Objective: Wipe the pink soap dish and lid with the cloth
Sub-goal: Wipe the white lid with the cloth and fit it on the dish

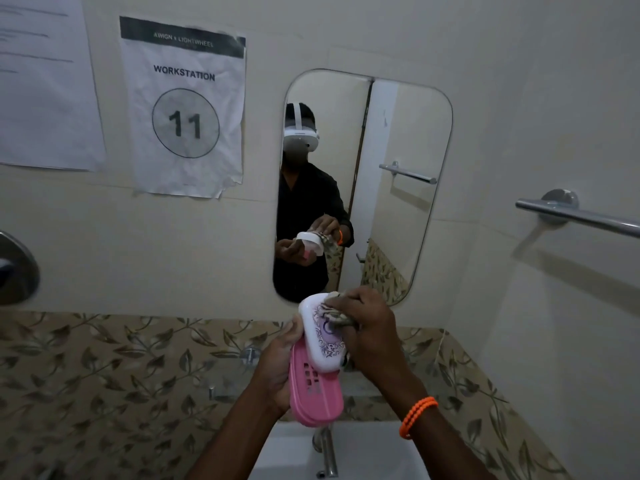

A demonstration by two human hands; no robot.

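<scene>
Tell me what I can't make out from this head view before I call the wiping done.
- Cloth: mostly bunched under the right hand; how much touches the lid is hidden.
- Pink soap dish: its upper part sits behind the lid, its left edge under the left hand.
- Sink: cut off by the bottom edge.
- Paper sheet: cut by the left edge, print too blurred to read.

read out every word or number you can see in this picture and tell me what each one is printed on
"AWIGN x LIGHTWHEEL": dark header band of the paper sign taped to the wall.
"WORKSTATION": same sign, below the band.
"11": same sign, inside a drawn circle.
Left sheet: lines of print, too blurred to read.
Lid: purple ornament only, no legible text.
</scene>
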